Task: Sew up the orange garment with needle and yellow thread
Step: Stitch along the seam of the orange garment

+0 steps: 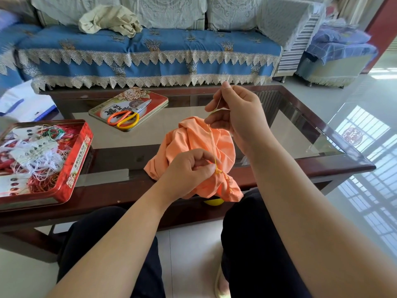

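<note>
Both hands work: left (189,166) pinches orange garment (193,143), right (238,117) pinches needle (228,79).

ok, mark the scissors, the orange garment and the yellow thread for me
scissors (125,118): head view, on the orange and yellow handle loops, lying on the tin lid.
orange garment (189,138): head view, on the bunched upper folds above the left hand.
yellow thread (212,145): head view, mid-span of the taut strand between the hands.

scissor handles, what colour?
Orange and yellow, one loop each; the scissors lie on the tin lid. Head view.
</note>
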